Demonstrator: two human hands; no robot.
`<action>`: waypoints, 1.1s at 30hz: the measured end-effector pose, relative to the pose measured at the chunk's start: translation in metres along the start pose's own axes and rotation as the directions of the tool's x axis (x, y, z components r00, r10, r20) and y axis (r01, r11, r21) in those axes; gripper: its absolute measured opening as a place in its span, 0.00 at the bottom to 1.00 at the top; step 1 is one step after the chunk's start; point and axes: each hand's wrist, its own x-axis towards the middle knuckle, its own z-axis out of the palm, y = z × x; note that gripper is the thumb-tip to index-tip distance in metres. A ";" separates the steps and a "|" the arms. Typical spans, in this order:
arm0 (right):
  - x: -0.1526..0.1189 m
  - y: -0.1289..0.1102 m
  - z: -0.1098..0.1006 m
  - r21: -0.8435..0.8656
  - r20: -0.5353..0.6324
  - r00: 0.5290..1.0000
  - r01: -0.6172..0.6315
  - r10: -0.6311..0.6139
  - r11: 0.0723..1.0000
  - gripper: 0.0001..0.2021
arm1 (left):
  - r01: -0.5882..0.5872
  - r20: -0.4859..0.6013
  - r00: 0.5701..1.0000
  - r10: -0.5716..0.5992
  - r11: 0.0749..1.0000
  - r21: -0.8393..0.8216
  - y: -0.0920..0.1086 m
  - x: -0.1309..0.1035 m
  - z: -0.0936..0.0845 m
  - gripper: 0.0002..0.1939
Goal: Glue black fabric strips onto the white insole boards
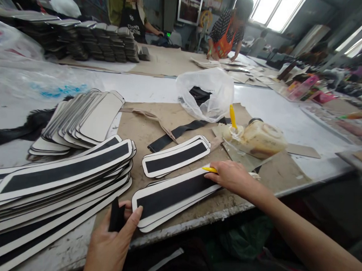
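My left hand point(113, 233) is closed on a black strip point(117, 215) that stands up folded between thumb and fingers. Its thumb tip meets the near left end of a long white-edged panel point(171, 194) with a black band down its middle. At that panel's far right end, my right hand point(230, 177) grips a yellow pointed tool point(208, 169), tip outward over the black band. Most of the tool is hidden in the fingers. More panels lie under this one. Just behind it rests a shorter stack of banded panels point(176, 155).
At left stand a tall stack of banded panels point(65, 171) and fanned plain panels point(98, 116). Behind are a plastic bag point(223, 87), a loose black strip point(178, 133) and a stained container point(266, 138) beside a yellow handle point(233, 116). Two people work across the table.
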 end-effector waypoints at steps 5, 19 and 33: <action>0.004 0.001 0.006 -0.002 -0.014 1.000 0.012 -0.012 1.000 0.15 | -0.009 -0.018 1.000 0.009 1.000 -0.010 -0.001 -0.003 0.001 0.23; 0.006 0.005 0.015 0.052 -0.027 0.999 0.024 -0.023 0.998 0.14 | -0.009 -0.045 0.999 0.012 0.997 0.083 0.018 -0.011 -0.002 0.25; -0.001 0.014 0.011 0.141 -0.141 0.989 0.064 -0.044 0.988 0.14 | 0.039 -0.011 0.999 -0.039 0.998 -0.044 0.015 -0.008 -0.010 0.22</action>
